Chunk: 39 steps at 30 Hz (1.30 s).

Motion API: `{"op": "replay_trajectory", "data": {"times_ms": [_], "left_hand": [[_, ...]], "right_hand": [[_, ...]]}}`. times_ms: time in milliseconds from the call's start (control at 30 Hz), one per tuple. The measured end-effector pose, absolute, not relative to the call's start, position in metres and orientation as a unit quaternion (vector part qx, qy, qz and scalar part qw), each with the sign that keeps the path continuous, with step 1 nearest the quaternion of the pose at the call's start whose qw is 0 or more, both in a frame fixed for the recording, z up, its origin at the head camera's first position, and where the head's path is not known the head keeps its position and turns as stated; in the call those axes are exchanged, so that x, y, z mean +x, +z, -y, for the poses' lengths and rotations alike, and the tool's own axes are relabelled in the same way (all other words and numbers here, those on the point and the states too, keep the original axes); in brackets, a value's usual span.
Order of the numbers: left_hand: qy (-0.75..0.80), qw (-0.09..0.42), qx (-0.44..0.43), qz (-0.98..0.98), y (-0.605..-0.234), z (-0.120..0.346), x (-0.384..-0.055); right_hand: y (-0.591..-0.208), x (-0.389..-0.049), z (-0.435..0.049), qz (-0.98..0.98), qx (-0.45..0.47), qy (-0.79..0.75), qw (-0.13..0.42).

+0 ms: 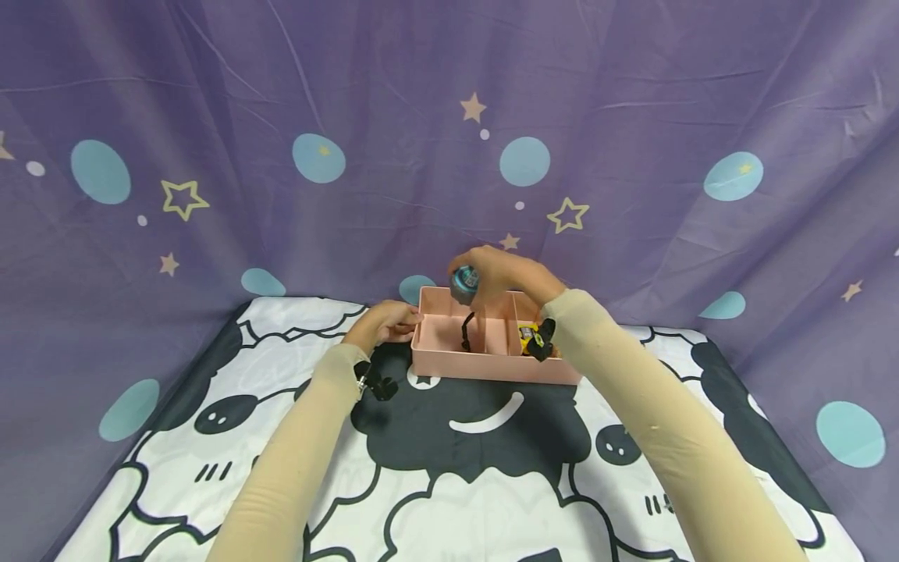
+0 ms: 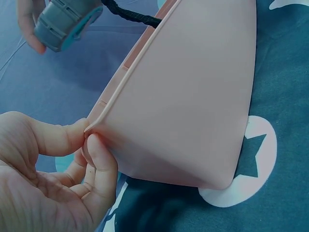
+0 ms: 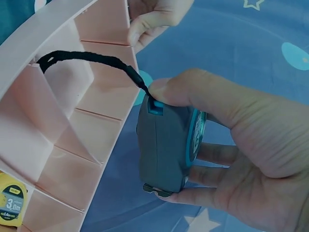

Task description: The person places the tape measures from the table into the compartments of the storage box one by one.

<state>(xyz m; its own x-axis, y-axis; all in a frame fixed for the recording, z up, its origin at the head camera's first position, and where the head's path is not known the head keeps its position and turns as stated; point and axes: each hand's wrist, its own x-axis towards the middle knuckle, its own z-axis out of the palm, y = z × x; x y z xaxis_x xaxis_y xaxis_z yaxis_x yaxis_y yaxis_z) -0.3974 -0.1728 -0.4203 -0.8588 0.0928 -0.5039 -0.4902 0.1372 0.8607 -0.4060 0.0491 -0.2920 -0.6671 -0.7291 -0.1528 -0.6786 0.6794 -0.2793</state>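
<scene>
My right hand [image 1: 495, 273] grips a grey and blue tape measure [image 3: 166, 145] above a pink divided box [image 1: 492, 365]. From the tape measure a black wrist strap [image 3: 91, 57] hangs down into the box's left part, beside a divider. In the left wrist view, my left hand [image 2: 58, 169] pinches the box's rim at one corner between thumb and fingers. A yellow tape measure [image 3: 12, 199] marked 3.0m lies in a compartment at the box's right end, partly covered by the right wrist in the head view.
The box stands on a table under a black and white cartoon cloth [image 1: 485, 445], near its back edge. Behind it hangs a purple curtain [image 1: 421, 211] with stars and blue spots. Thin pink dividers [image 3: 72, 125] split the box into compartments.
</scene>
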Motion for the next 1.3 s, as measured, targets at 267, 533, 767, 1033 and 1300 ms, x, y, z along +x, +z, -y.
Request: {"op": "replay_trajectory", "data": {"times_ms": [267,533,767,1033,1300], "left_hand": [[0.645,0.227,-0.140,-0.717,-0.420,0.172,-0.397],[0.652,0.227,-0.138,-0.710,-0.422,0.172,-0.397],[0.655,0.229,-0.132,-0.708,-0.422,0.172,-0.397],[0.655,0.226,-0.139,-0.708,-0.421,0.172,-0.396],[0.656,0.227,-0.140,-0.706,-0.422,0.173,-0.397]], "right_hand": [[-0.301,-0.410,-0.048,-0.908,-0.386,-0.094,0.132],[-0.309,-0.411,-0.045,-0.907,-0.390,-0.094,0.127],[-0.312,-0.411,-0.040,-0.903,-0.404,-0.085,0.121],[-0.316,-0.411,-0.034,-0.901,-0.399,-0.089,0.148],[-0.324,-0.414,-0.031,-0.898,-0.401,-0.090,0.156]]}}
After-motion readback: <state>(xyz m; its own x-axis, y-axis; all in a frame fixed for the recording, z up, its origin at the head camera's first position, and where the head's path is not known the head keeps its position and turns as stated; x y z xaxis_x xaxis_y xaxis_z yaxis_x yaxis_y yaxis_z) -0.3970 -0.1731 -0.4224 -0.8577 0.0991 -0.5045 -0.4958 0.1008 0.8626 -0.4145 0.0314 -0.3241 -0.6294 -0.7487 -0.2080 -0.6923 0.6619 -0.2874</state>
